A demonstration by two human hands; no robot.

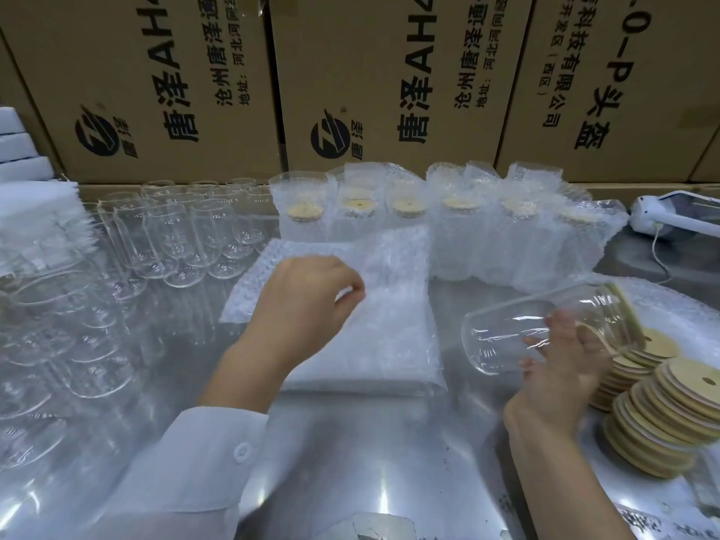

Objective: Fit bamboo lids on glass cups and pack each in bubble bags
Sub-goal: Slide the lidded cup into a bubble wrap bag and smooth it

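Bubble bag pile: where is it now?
Head view: the bubble bag pile lies mid-table under the left hand, empty glass cups to its left, bamboo lids to its right.

Steel table (370, 461) bears cups (175, 243), lids (670, 415), bubble bags (370, 344).

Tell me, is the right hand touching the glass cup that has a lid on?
Touching. The head view shows the right hand with its fingers curled round the glass cup, holding it tipped on its side.
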